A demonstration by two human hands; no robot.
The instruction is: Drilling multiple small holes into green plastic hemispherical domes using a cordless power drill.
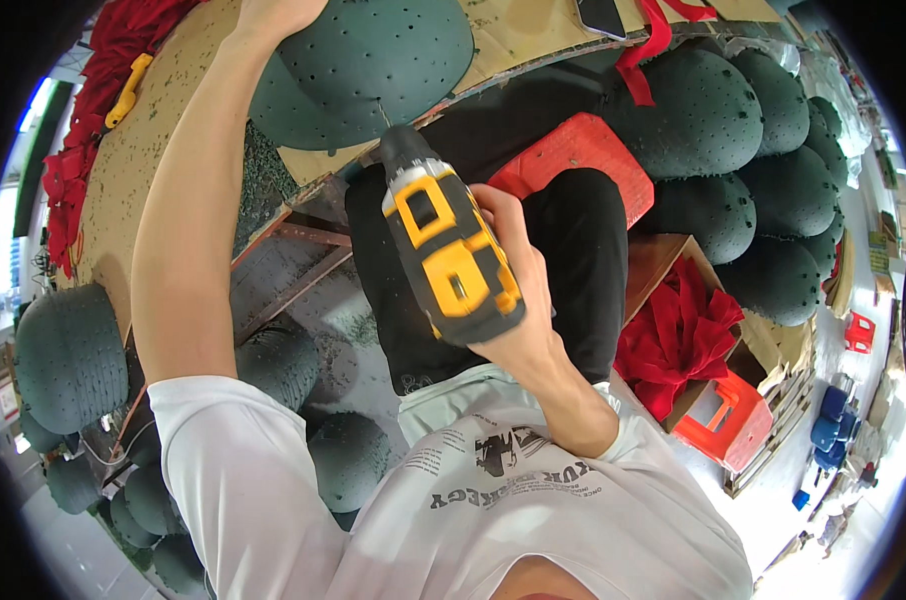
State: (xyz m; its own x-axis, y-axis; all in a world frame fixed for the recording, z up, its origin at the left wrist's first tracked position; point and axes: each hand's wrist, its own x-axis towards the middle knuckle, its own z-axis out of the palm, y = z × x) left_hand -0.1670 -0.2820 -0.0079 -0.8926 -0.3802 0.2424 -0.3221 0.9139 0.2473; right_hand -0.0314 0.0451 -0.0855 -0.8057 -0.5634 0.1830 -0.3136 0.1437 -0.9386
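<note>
Head view: at the top centre of the frame, a dark green, dome-shaped shell (pixel 373 65) sits on a tan, speckled worktop (pixel 188 110), close to its curved front edge, presumably so that a tool can reach it easily from the lap side. The person's right hand (pixel 518 250), at mid-frame, is wrapped round the grip of a black-and-yellow cordless drill (pixel 458 250), its chuck pointed up the frame so that the thin metal bit (pixel 384 113) meets the shell's near face; how deep the tip goes cannot be told. The left hand (pixel 281 12) is cut off by the upper edge of the frame, beside the shell's upper left; it is probably there to steady the piece against the drill's push, but its fingers are out of sight, so I cannot tell whether it grips or merely rests. The shell looks matte and smoothly rounded, dotted with small dark holes, some in loose rows, with a broad curved lower rim and a paler sheen across its middle. Similar green domes (pixel 688 115) are massed at the upper right.
</note>
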